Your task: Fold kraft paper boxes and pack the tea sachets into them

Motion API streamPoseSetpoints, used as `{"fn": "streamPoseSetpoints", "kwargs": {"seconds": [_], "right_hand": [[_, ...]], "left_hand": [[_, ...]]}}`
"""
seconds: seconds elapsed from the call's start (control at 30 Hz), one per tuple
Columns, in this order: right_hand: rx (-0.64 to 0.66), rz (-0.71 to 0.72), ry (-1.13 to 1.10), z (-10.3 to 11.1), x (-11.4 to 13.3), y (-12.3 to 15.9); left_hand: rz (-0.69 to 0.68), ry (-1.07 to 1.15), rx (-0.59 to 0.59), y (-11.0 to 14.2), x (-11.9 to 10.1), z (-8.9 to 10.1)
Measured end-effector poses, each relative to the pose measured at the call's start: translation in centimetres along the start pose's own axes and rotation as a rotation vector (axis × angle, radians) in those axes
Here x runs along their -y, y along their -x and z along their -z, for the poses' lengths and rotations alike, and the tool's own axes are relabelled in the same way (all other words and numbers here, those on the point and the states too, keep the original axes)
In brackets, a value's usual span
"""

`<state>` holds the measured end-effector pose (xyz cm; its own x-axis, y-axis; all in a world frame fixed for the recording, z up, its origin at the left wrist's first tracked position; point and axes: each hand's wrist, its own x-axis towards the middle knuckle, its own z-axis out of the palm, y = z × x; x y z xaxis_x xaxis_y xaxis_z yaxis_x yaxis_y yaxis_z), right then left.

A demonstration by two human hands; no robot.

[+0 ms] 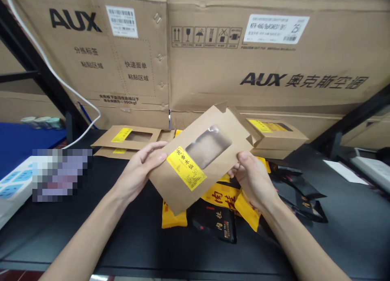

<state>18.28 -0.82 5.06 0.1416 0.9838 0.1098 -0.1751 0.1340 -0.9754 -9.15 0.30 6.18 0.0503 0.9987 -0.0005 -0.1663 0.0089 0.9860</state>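
Forearms [85, 240] reach in over the black tabletop [341, 232]; the left hand [137, 171] and right hand [251, 179] clamp opposite edges of a kraft-paper window box [183, 195], held above the tabletop's middle. Yellow and black snack packets [219, 195] lie beneath it.

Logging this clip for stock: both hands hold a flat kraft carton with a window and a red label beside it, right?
The label is yellow, not red, as the head view shows. The rest stands: the left hand and right hand hold the flat kraft carton with its window.
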Motion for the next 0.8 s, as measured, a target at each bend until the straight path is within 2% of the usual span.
{"fn": "streamPoseSetpoints", "kwargs": {"seconds": [0.1,0.17,0.27,0.33,0.4,0.47,0.53,0.6,0.67,0.8], "right_hand": [[-0.039,-0.003,0.052,0.1,0.2,-0.1],[-0.055,0.031,0.056,0.1,0.1,-0.2],[-0.082,0.144,0.086,0.0,-0.2,-0.2],[-0.095,0.268,0.192,0.0,-0.4,0.0],[-0.05,0.443,0.376,-0.1,-0.5,0.4],[0.064,0.625,0.605,-0.2,-0.7,0.9],[0.194,0.737,0.806,-0.1,-0.8,1.2],[0.256,0.771,0.915,0.0,-1.0,1.2],[0.241,0.767,0.937,0.3,-1.2,0.9],[0.151,0.691,0.824,0.9,-1.3,0.2]], "left_hand": [[0.074,-0.019,0.109,0.3,-0.1,0.0],[0.101,-0.03,0.14,0.5,0.0,-0.2],[0.118,-0.002,0.106,0.4,0.1,-0.5],[0.114,0.034,0.072,0.3,0.2,-0.6],[0.107,0.054,0.051,0.3,0.2,-0.6],[0.104,0.06,0.044,0.2,0.3,-0.6],[0.101,0.049,0.053,0.1,0.4,-0.6],[0.058,0.031,0.048,0.1,0.5,-0.6],[0.003,0.042,0.075,0.1,0.8,-0.5],[0.002,0.089,0.298,0.3,1.3,0.0]]}}
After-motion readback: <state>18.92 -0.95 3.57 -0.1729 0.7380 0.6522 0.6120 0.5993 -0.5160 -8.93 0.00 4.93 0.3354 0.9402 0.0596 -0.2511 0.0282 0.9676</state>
